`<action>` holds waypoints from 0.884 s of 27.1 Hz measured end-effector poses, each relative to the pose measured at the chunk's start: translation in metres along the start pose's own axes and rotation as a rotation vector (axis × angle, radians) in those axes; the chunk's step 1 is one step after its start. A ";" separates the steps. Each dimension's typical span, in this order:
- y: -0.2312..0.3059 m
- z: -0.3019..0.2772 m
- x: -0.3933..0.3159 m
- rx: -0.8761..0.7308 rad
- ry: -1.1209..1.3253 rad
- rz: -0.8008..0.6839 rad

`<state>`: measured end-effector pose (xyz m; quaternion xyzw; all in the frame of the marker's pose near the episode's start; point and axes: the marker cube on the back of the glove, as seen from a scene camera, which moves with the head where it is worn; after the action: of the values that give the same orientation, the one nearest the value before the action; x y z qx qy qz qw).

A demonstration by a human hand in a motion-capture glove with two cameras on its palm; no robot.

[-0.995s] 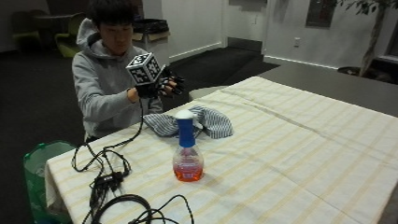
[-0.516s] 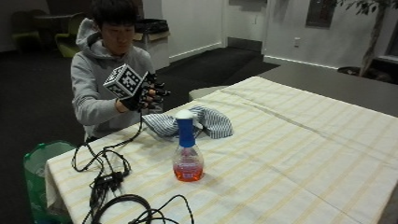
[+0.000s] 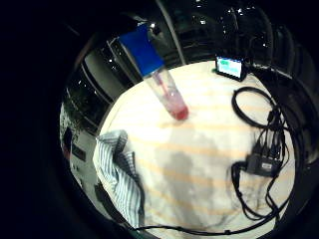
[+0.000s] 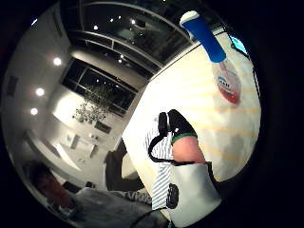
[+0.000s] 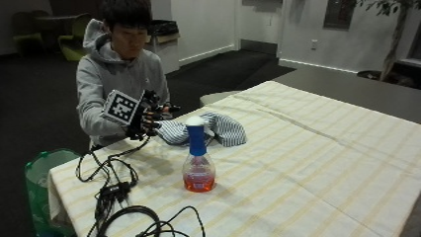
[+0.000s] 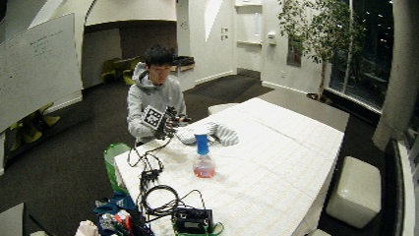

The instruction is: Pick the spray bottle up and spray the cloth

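Our gloved right hand [image 5: 146, 120] has come lower, and its grip holds nothing with fingers loosely curled. The striped cloth [image 5: 209, 129] lies beside it. The spray bottle [image 5: 197, 159] stays upright on the worktop [image 5: 315, 163].

The right hand [image 5: 146, 120] is largely covered by the glove and its fittings at centre left of the outside view; finger posture cannot be determined. The cloth [image 5: 205, 129] is partly hidden behind the spray bottle [image 5: 197, 157] and, at its left end, behind that hand. The label print on the spray bottle is too small to read. At lower left, the green bin [image 5: 41, 187] is cut off by the frame's bottom edge.
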<state>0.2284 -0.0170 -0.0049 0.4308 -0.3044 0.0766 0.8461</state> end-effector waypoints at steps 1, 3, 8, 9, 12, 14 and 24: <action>-0.007 0.001 0.004 0.010 -0.013 0.003; -0.018 0.004 0.012 0.022 -0.039 0.016; -0.036 0.018 0.026 0.038 -0.103 0.098; -0.039 0.022 0.029 0.035 -0.114 0.108; -0.050 0.034 0.039 0.039 -0.145 0.124; -0.058 0.042 0.046 0.042 -0.176 0.145; -0.098 0.072 0.061 0.011 -0.317 0.226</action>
<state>0.2834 -0.1416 -0.0044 0.4054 -0.4796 0.1041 0.7712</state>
